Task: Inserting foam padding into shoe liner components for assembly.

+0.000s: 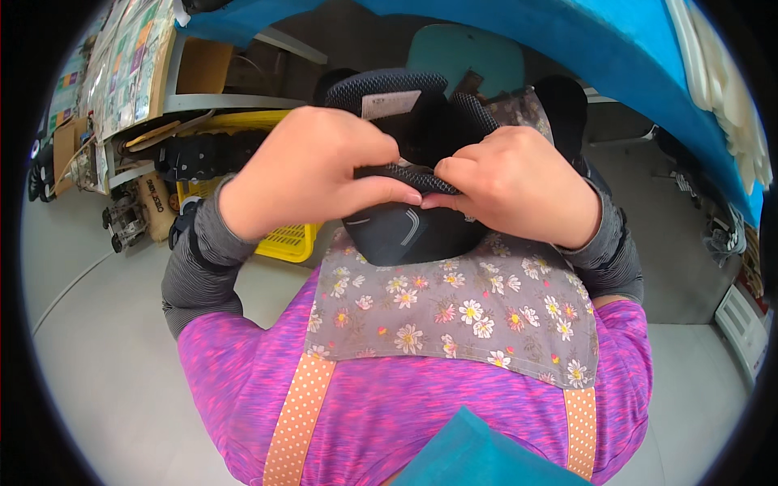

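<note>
In front of my chest I hold a black shoe upper [409, 233] with a textured mesh lining and pale grey stripes on its outside. A white label [391, 104] shows on the inside of its far part. My left hand [308, 166] pinches the near rim, its thumb pressed along the edge. From the other side my right hand [523, 188] grips the same rim, and the two thumb tips almost meet at the middle. My curled fingers are partly hidden behind the rim. Below the upper lies my grey flowered apron [454, 316].
A blue-covered surface [600, 40] curves across the far right, with pale cloth [721, 89] hanging at its edge. Left of me are a yellow plastic basket [288, 243] and a cluttered bench [134, 65]. A teal stool seat [466, 57] stands beyond my hands.
</note>
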A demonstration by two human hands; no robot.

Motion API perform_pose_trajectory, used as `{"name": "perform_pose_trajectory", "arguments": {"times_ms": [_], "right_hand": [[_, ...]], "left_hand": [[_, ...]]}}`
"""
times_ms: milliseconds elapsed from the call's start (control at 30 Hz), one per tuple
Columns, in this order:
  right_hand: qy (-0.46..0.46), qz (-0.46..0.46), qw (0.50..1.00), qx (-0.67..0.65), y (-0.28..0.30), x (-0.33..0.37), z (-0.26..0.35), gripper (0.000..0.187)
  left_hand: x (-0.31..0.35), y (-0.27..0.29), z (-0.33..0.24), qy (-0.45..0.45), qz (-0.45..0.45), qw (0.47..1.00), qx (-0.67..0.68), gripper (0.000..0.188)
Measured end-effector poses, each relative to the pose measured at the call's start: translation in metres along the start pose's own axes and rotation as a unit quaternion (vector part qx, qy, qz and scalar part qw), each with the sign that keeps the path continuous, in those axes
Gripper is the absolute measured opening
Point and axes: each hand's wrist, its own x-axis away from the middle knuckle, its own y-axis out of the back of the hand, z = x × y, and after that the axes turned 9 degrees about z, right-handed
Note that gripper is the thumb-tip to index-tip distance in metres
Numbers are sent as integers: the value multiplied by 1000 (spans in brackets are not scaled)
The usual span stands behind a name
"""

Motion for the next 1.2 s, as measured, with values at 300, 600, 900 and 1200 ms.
{"name": "perform_pose_trajectory", "arguments": {"times_ms": [300, 600, 900, 1200], "right_hand": [[30, -41, 985, -163, 1, -2, -15, 33], [31, -17, 983, -180, 8, -14, -6, 27], [59, -39, 997, 2, 0, -18, 21, 24], [42, -34, 992, -112, 1, -16, -1, 30]], "left_hand": [[9, 9, 6, -4, -21, 999, 38, 29], [-7, -11, 0, -87, -172, 981, -29, 19], [-18, -53, 26, -107, -291, 950, -42, 17], [-23, -37, 11, -174, -200, 964, -33, 27]]}}
